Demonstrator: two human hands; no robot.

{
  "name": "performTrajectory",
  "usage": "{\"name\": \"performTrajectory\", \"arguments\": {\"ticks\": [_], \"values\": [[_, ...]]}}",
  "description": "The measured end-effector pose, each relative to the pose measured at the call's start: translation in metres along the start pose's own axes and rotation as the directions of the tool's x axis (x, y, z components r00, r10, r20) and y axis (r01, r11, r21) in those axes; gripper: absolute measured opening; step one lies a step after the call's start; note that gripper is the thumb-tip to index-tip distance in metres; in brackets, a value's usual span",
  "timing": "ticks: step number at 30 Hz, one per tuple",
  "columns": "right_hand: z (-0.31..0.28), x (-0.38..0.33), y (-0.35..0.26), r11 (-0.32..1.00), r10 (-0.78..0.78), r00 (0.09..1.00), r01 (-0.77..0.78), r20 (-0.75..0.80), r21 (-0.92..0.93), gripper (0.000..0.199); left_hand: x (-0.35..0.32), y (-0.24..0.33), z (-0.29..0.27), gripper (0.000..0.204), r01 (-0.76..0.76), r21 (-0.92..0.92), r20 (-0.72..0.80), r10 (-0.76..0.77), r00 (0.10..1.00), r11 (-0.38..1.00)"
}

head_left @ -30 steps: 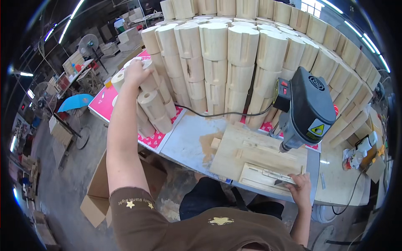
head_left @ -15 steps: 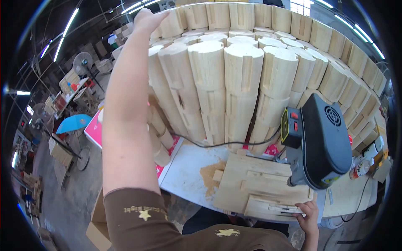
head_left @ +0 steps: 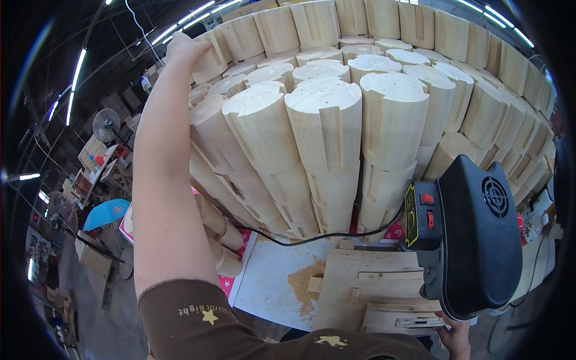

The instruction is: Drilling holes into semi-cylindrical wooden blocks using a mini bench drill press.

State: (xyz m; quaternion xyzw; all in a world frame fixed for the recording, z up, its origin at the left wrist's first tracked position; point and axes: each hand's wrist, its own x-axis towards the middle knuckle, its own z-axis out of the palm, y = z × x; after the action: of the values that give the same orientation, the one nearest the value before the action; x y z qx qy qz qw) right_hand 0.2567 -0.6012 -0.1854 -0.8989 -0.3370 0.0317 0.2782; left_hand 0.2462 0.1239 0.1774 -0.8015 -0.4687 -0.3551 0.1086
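From my seat I see the left hand at the upper left of the frame, against a wooden block at the end of the top row; its fingertips are hidden, so I cannot tell whether they grip or merely rest. Other blocks stand on end in columns, presumably because flat ends stack steadily. At the lower right, the right hand is at a small board, beside thin strips; the drill partly covers it, leaving its grip unclear to me. The board lies on a larger panel, perhaps for a level base, with sawdust just left.
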Motion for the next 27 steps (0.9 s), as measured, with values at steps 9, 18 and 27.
{"name": "performTrajectory", "arguments": {"ticks": [9, 18, 27], "values": [[-0.017, 0.023, -0.029, 0.975, -0.218, 0.976, 0.218, -0.004, -0.031, 0.037, -0.122, -0.007, -0.139, 0.073, -0.353, -0.474, -0.512, 0.073, 0.856, 0.807], [-0.018, 0.025, -0.018, 0.943, -0.315, 0.948, 0.319, 0.051, -0.095, 0.039, -0.394, 0.022, -0.164, 0.050, 0.116, -0.909, 0.313, 0.474, 0.823, 0.400], [-0.017, 0.050, 0.009, 0.942, -0.326, 0.944, 0.320, 0.050, 0.097, 0.031, -0.523, 0.076, -0.045, 0.053, 0.347, -0.752, 0.626, 0.772, 0.111, 0.560]]}}
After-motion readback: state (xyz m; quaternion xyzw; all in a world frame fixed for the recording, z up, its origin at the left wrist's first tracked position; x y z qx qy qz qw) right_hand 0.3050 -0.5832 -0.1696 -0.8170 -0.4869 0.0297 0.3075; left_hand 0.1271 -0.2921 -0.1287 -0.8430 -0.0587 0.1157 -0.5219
